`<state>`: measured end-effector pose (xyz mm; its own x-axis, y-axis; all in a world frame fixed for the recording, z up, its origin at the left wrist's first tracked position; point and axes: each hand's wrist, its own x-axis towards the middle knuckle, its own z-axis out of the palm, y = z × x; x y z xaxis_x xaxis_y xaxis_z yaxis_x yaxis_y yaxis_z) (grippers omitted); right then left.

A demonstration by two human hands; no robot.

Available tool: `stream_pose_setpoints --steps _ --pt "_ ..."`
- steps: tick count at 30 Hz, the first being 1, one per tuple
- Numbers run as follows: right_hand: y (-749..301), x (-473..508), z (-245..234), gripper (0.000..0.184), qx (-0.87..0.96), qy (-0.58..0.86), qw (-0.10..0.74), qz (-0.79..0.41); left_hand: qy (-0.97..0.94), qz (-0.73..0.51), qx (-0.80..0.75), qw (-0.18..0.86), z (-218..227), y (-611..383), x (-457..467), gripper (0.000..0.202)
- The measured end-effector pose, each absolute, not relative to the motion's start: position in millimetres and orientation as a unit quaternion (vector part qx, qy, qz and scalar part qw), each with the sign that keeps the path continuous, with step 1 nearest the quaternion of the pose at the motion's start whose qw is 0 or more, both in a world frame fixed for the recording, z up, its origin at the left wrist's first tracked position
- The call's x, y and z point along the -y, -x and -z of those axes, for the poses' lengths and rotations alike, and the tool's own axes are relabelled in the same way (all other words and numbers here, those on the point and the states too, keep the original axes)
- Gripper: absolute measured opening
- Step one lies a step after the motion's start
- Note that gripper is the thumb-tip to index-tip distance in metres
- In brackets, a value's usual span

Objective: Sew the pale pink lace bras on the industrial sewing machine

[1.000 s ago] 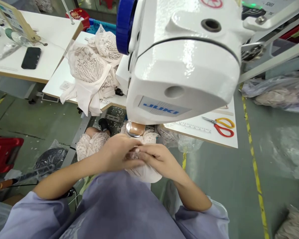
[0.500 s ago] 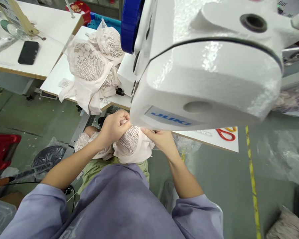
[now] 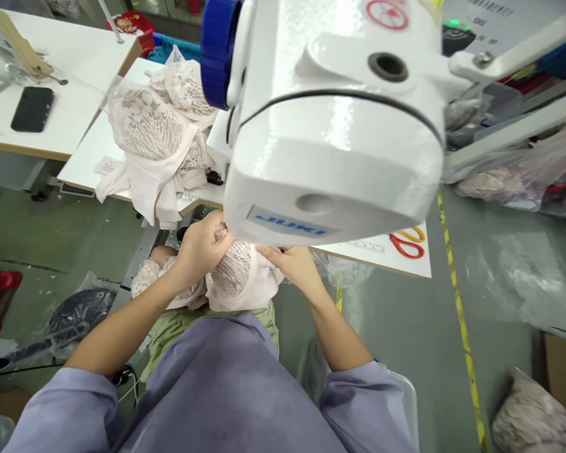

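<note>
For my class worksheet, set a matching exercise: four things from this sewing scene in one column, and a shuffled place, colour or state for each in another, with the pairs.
Column one
1. Left hand
2. Held lace garment
3. Scissors
4. Phone

Column two
A. Black, lying on the white table
B. Between the machine head and the purple shirt in view
C. Red and yellow handles showing
D. Pinching fabric

Pairs: 1-D, 2-B, 3-C, 4-A

one left hand (image 3: 202,246), one right hand (image 3: 293,264); two lace bra cups (image 3: 233,274) by them, at least two more cups (image 3: 153,123) elsewhere; one juki sewing machine (image 3: 334,170), one blue handwheel (image 3: 217,53), one smartphone (image 3: 33,109), one pair of scissors (image 3: 405,241).
</note>
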<state>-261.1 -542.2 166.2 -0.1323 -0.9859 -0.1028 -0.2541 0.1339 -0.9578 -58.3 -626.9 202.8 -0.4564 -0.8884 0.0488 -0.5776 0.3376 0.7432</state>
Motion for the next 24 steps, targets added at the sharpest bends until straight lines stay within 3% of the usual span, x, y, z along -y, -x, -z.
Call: stream_pose_setpoints --steps 2,5,10,15,17,21,24 --pt "261.1 539.9 -165.4 0.041 -0.631 0.498 0.427 0.414 -0.468 0.342 0.779 0.239 -199.5 52.6 625.0 0.001" --pt "262.2 534.5 -163.3 0.048 -0.642 0.487 0.428 0.409 -0.491 0.361 0.751 0.255 -185.4 40.7 618.3 0.013" --pt "266.6 523.3 -153.4 0.049 -0.648 0.479 0.413 0.424 -0.459 0.409 0.713 0.336 -136.4 14.4 583.9 0.059" --pt "268.6 511.1 -142.1 0.049 -0.652 0.47 0.413 0.428 -0.38 0.413 0.774 0.292 -89.1 0.7 529.3 0.105" --pt "268.5 506.1 -139.0 0.05 -0.65 0.465 0.417 0.432 -0.396 0.375 0.79 0.279 -74.5 2.6 511.0 0.105" --pt "268.5 497.3 -135.6 0.049 -0.642 0.462 0.422 0.443 -0.472 0.351 0.77 0.247 -45.6 7.1 492.2 0.069" --pt "268.4 492.9 -134.1 0.045 -0.641 0.451 0.435 0.444 -0.503 0.384 0.741 0.224 -28.7 -1.4 494.4 0.066"
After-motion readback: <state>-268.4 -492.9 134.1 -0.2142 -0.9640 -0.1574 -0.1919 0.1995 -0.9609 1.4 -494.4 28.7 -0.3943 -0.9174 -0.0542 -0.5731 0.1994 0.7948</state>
